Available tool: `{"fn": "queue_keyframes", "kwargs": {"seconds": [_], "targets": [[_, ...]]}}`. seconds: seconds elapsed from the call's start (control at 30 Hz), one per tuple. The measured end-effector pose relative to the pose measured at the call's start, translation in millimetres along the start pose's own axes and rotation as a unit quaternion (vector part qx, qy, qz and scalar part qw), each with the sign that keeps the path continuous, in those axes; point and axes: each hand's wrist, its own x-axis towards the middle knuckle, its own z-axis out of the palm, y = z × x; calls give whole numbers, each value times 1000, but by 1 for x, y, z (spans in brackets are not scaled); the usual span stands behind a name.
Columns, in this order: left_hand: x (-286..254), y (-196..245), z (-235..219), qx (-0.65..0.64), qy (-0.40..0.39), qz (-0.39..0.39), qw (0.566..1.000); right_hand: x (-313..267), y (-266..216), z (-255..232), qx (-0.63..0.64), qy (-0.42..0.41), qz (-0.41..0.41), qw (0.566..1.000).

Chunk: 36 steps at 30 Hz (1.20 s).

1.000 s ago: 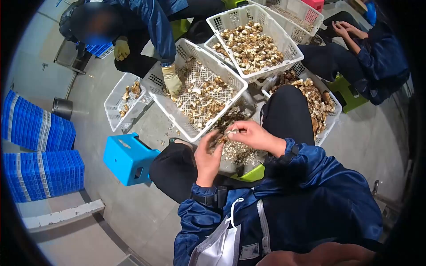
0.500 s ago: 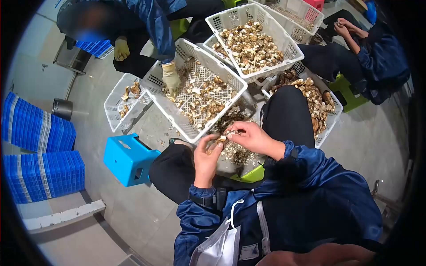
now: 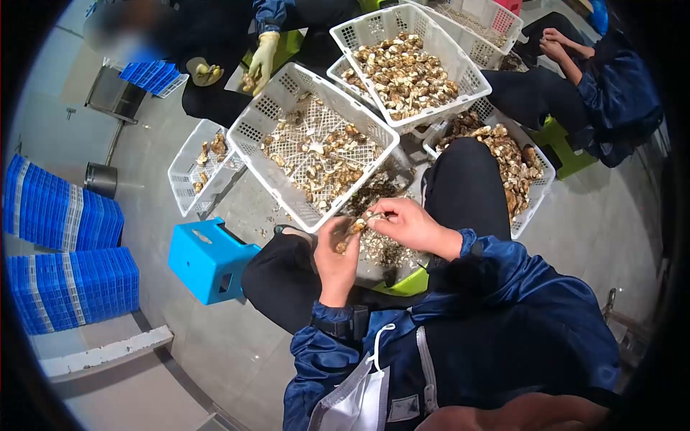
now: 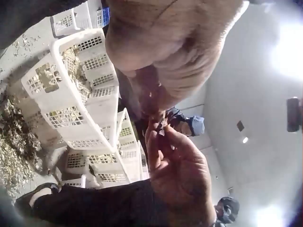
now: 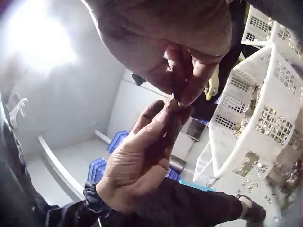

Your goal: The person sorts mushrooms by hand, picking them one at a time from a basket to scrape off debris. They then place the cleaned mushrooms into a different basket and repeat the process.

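Observation:
In the head view the left hand [image 3: 336, 262] pinches a small brown and cream mushroom piece [image 3: 357, 226] between thumb and fingers. Another brownish piece [image 3: 341, 247] shows at its palm. Close against it, the right hand [image 3: 411, 227] pinches something small and pale at the same spot; what exactly is hard to tell. The fingertips of both hands meet in the left wrist view, where the right hand [image 4: 182, 175] is below, and in the right wrist view, where the left hand [image 5: 142, 158] is below. Trimmings [image 3: 388, 248] lie on the floor beneath.
Crates surround the hands: one with scattered pieces [image 3: 238, 136], a fuller one [image 3: 471, 75], another at the right [image 3: 544, 188] and a small one [image 3: 176, 179]. A blue stool [image 3: 205, 262] stands left, near blue crate stacks [image 3: 79, 287]. A gloved person sits opposite; another sits right.
The gloved hand opposite has left the crate and moved up beyond its far edge, holding pieces. My two hands stay together, with the piece between them slightly turned.

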Motion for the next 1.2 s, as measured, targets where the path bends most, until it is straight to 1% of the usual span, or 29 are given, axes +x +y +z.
{"fn": "queue_keyframes", "kwargs": {"seconds": [0.03,0.07,0.1,0.13,0.17,0.2,0.23,0.27,0.33,0.37,0.47,0.57,0.67,0.7,0.77,0.8,0.83,0.87,0.9,0.93,0.97,1.0,1.07,1.1,1.17,1.2], "targets": [[1,-2,-1,42,-8,13,999,1,2,3,-13,14,-53,998],[1,-4,-1,39,-8,18,999,1,3,5,-26,28,-105,994],[0,-5,-1,35,-8,24,999,0,1,5,-60,44,-104,992],[0,-4,0,32,-8,29,999,-1,-4,2,-55,24,-44,997],[-1,0,1,-22,4,-16,1000,-1,-9,-3,-50,4,17,999],[0,2,1,-28,4,-18,999,-2,-14,-6,-45,-16,77,996],[0,3,1,-35,4,-20,999,-3,-17,-7,-57,-16,71,996],[1,3,1,-41,5,-22,999,-2,-14,-4,-69,1,1,998],[1,-2,-1,-8,-11,-22,1000,1,-9,3,-91,34,-137,986],[1,-4,-1,9,-20,-23,1000,-2,-10,1,-95,27,-84,992],[0,2,-1,-73,0,-61,995,-3,-22,-7,-63,-14,78,995],[0,3,1,31,0,-25,999,-1,-1,-1,-76,-5,-97,992],[-2,4,2,49,0,20,999,-3,-17,-5,-113,-14,20,993],[-3,4,2,29,1,30,999,-1,-16,-8,-66,-30,69,995],[-4,-2,1,79,-3,65,995,0,0,-4,-46,-25,12,999],[-3,-3,1,103,-4,82,991,1,-1,-2,-36,-24,-17,999],[-3,3,0,130,-19,90,987,-1,-6,-2,-90,-12,-104,990],[-3,3,0,85,-14,68,994,-1,-9,-3,-26,-28,-25,999],[-4,2,1,39,-10,46,998,0,-12,-4,39,-43,56,997],[-4,1,2,-6,-6,24,1000,1,-12,-6,103,-57,135,984],[-3,-8,0,-54,4,-7,999,2,-10,-8,122,-62,118,984],[1,-9,0,-133,-4,-15,991,3,-5,-8,121,-59,104,986],[2,-2,-2,-188,-13,-69,980,3,5,-4,119,-54,75,989],[2,-2,-3,-194,-21,-88,977,2,-3,-3,109,-49,81,989],[2,-3,-5,-204,-39,-125,970,2,1,-4,64,-53,80,993],[1,-6,-5,-230,-45,-141,962,2,0,-5,40,-55,80,994]]}}
